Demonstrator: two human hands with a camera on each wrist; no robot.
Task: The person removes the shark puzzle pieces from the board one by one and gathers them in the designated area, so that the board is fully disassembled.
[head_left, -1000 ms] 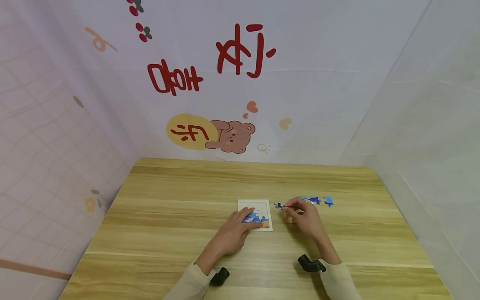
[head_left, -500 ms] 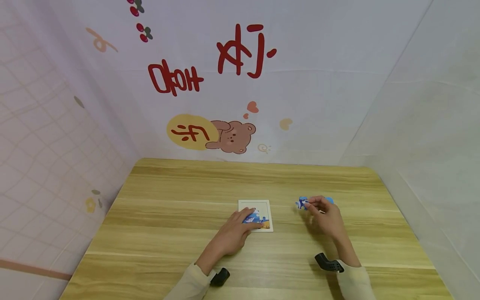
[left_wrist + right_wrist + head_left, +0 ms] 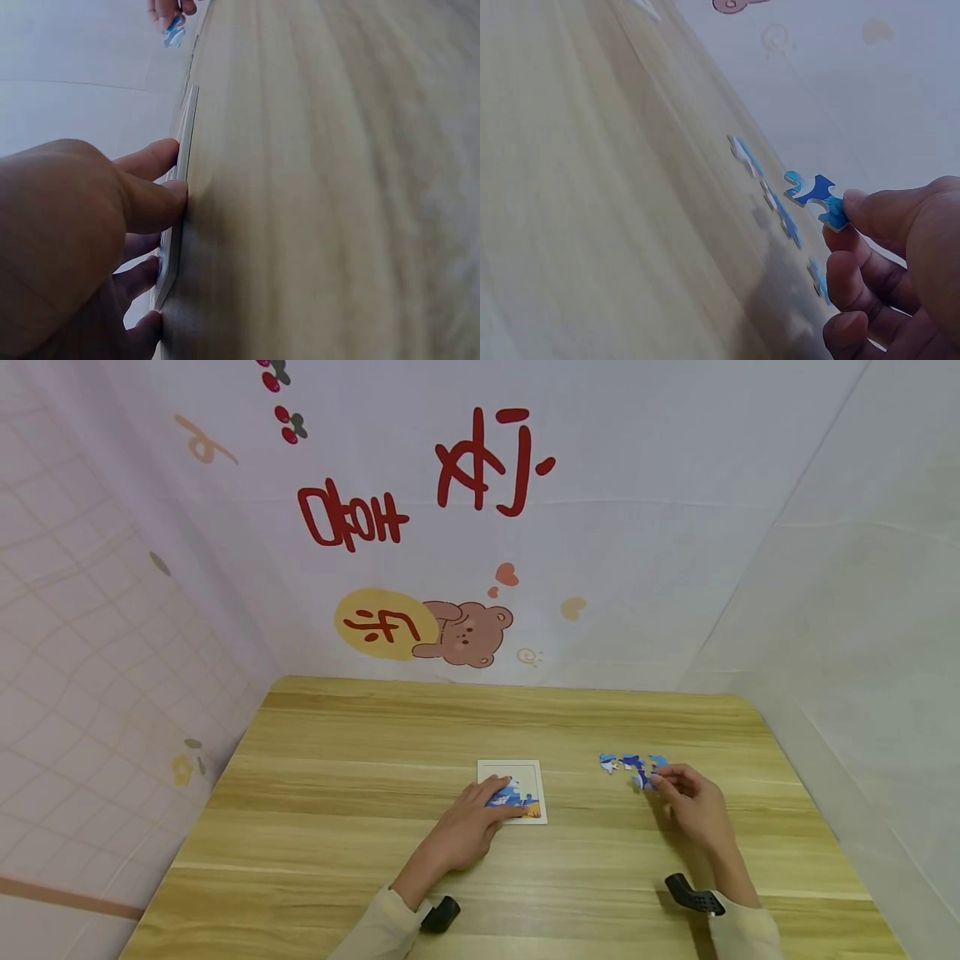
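The left hand (image 3: 467, 822) lies with outstretched fingers across the partly filled puzzle board (image 3: 527, 771), apparently steadying it. The right hand (image 3: 697, 802) pinches one puzzle piece (image 3: 821, 187) at its edge, raised above the table (image 3: 360, 752) near three loose pieces (image 3: 784, 216), perhaps keeping its outline visible. Bare wood separates board and loose pieces, seemingly room enough for either hand.
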